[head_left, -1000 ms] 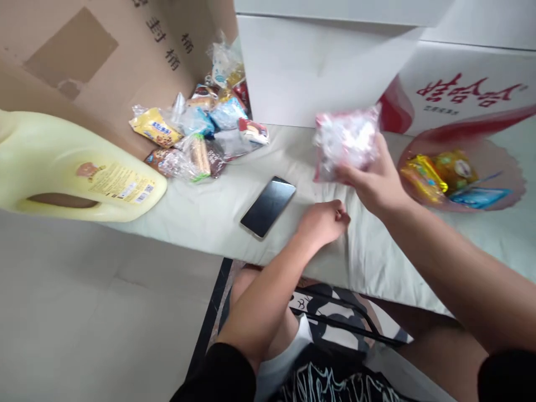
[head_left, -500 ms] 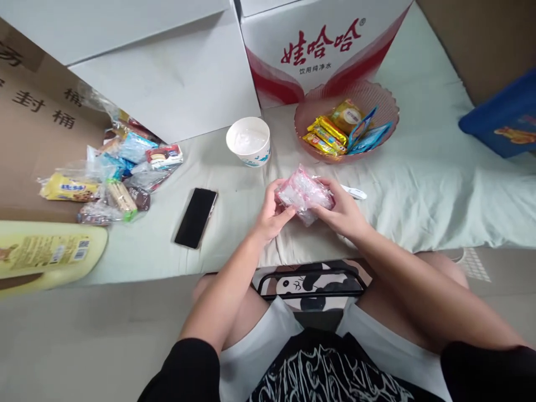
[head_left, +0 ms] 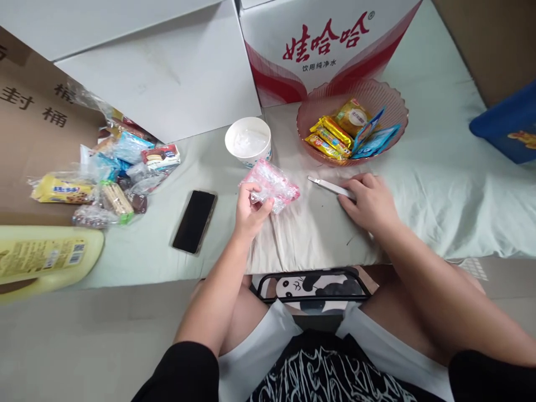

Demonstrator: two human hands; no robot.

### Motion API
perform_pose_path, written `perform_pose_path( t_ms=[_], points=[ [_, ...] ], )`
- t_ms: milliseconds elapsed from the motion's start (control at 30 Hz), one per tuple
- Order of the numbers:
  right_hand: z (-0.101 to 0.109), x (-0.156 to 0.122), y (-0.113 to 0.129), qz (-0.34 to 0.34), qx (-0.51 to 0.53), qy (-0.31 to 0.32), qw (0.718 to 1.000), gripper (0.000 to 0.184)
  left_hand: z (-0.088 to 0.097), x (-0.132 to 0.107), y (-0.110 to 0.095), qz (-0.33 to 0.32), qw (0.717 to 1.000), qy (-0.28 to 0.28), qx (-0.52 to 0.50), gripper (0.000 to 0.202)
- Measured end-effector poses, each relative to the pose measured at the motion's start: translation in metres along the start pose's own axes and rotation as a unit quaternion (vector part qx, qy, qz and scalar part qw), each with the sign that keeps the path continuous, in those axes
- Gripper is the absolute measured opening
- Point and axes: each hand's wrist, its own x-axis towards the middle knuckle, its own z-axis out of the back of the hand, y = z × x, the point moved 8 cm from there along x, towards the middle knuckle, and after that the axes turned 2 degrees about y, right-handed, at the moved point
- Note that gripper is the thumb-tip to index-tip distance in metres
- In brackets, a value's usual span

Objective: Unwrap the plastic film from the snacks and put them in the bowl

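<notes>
My left hand is closed on a pink and clear plastic packet, held just above the pale green cloth. My right hand lies on the cloth to the right, its fingers curled over the handle end of a small white knife whose blade points left. A white paper cup stands just behind the packet. Behind my right hand sits a pink glass bowl with several wrapped snacks.
A black phone lies left of my left hand. Several wrapped snacks are heaped at the far left by a brown carton. A yellow jug lies at the left edge. White boxes and a red-printed box stand behind.
My right hand has let go of the packet and moved right onto the knife. My left hand now holds the packet alone and has shifted it slightly left.
</notes>
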Motion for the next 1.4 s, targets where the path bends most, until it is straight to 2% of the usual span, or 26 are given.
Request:
perform_pose_path(
  t_ms=[100,167,200,267,333,367,433,500,567,767,933,1033,1167,1267,1333,1400],
  points=[
    [0.002,-0.004,0.005,-0.038,0.050,0.012,0.998,0.020,0.003,-0.002,-0.007,-0.016,0.998,-0.010,0.052,0.048],
    [0.000,-0.011,0.017,-0.071,0.163,0.048,0.983,0.020,0.001,-0.004,-0.009,-0.021,0.997,-0.008,0.078,0.042],
    [-0.004,-0.015,0.029,-0.074,0.242,0.075,0.965,0.021,0.000,-0.006,-0.008,-0.022,0.996,-0.005,0.083,0.040],
    [-0.012,-0.024,0.060,-0.048,0.398,0.136,0.906,0.028,-0.006,-0.011,-0.007,-0.018,0.997,0.001,0.080,0.039],
    [-0.018,-0.030,0.088,-0.017,0.501,0.176,0.847,0.034,-0.013,-0.017,-0.004,-0.003,0.999,0.006,0.049,0.053],
    [-0.020,-0.031,0.097,-0.011,0.531,0.185,0.827,0.036,-0.017,-0.020,-0.003,0.011,0.999,0.013,0.027,0.065],
    [-0.027,-0.028,0.101,-0.026,0.566,0.182,0.804,0.039,-0.027,-0.026,0.001,0.048,0.998,0.039,-0.014,0.076],
    [-0.032,-0.024,0.093,-0.060,0.576,0.166,0.798,0.042,-0.033,-0.029,0.003,0.080,0.994,0.063,-0.028,0.072],
    [-0.033,-0.021,0.083,-0.084,0.562,0.146,0.810,0.044,-0.034,-0.028,0.004,0.094,0.993,0.065,-0.026,0.067],
    [-0.019,-0.018,0.073,-0.077,0.429,0.119,0.892,0.036,-0.023,-0.019,0.004,0.064,0.997,0.014,-0.039,0.071],
    [-0.014,-0.013,0.077,-0.057,0.375,0.121,0.917,0.037,-0.024,-0.018,0.005,0.052,0.998,0.016,-0.040,0.073],
    [-0.013,-0.011,0.076,-0.057,0.353,0.136,0.924,0.036,-0.009,-0.014,0.010,0.065,0.994,-0.028,-0.088,0.073],
    [-0.012,-0.011,0.064,-0.058,0.316,0.161,0.933,0.032,0.023,-0.004,0.020,0.100,0.979,-0.096,-0.149,0.060],
    [-0.003,-0.008,0.040,-0.061,0.239,0.099,0.964,0.030,0.036,-0.001,0.020,0.094,0.977,-0.119,-0.150,0.063],
    [0.004,-0.005,0.025,-0.050,0.168,0.040,0.984,0.031,0.030,-0.003,0.015,0.072,0.986,-0.095,-0.113,0.074],
    [0.005,-0.002,0.015,-0.034,0.099,0.010,0.994,0.031,0.012,-0.010,0.010,0.053,0.995,-0.048,-0.073,0.080]
  ],
)
